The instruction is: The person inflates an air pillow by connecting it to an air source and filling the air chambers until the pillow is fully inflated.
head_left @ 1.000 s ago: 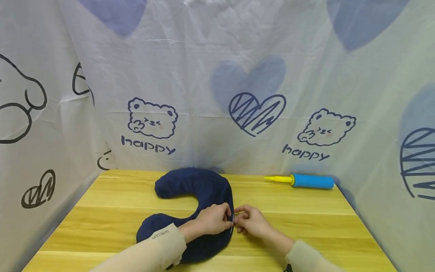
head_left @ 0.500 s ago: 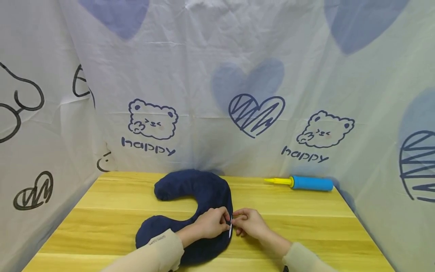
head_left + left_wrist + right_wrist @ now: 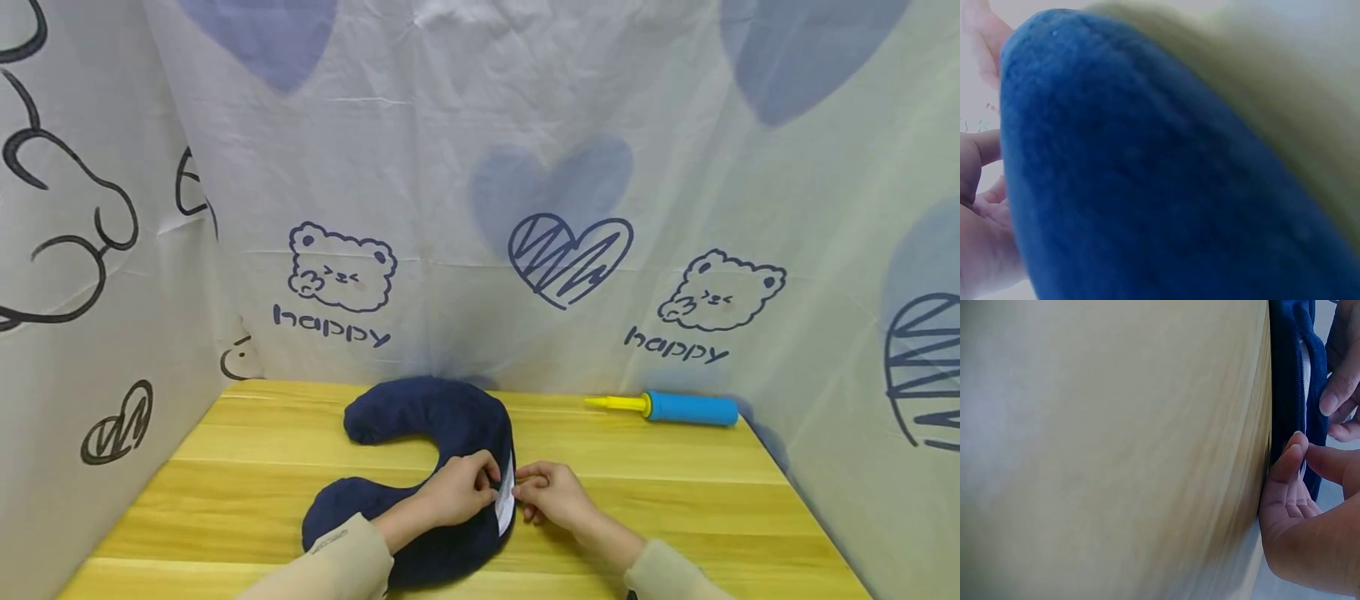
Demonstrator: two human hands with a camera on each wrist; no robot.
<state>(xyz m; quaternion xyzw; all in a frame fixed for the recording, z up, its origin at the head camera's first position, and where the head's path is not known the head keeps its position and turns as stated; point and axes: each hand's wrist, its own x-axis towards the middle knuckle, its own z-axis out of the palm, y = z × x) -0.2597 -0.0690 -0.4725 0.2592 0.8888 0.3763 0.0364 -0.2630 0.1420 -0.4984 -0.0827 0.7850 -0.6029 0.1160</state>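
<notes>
The navy U-shaped neck pillow (image 3: pixel 472 417) lies flat on the wood-grain table (image 3: pixel 637 467), below the centre of the head view, with the mouth of its U facing 9 o'clock. Along its outer curve, at about 3 to 4 o'clock, a zipper (image 3: pixel 1303 381) stands partly parted, baring a narrow strip of white inner material (image 3: pixel 505 504). Key relation: the long axis of this slit runs from just past 12 o'clock to just past 6, between the two hands. From the right hand (image 3: pixel 553 496) it lies toward 9 o'clock; from the left hand (image 3: pixel 461 492), toward 3. The right hand is nearer the zipper, its thumb and fingertip closed in a pinch on the zippered edge; whether a slider lies between them cannot be told. The left hand, resting over the pillow, has curled fingers and appears to pinch the navy cloth at the slit's inner lip. Farther out, toward 1 to 2 o'clock from the right hand, a blue hand pump (image 3: pixel 693 408) lies near the table's far edge, its yellow nozzle (image 3: pixel 615 402) pointing to 9 o'clock. Behind stands a pale printed cloth (image 3: pixel 450 333) with hearts and bears.
</notes>
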